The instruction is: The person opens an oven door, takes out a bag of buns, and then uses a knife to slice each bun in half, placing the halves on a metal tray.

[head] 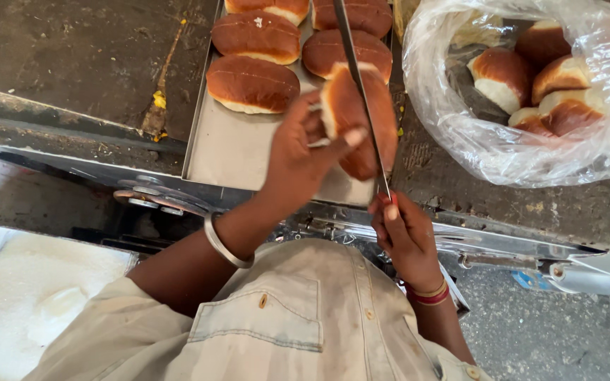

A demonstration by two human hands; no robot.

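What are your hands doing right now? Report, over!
Left hand gripping glossy brown bread bun. Right hand holding long steel knife, blade across bun. Nothing blocking.

The buns (252, 83) are glossy brown on top and cream-white at the sides. The tray (231, 152) is dull silver-grey. The knife (359, 85) blade is grey steel. The bag (531, 152) is clear plastic. The shirt (284, 317) is faded beige, and the wristband (428, 297) is red.
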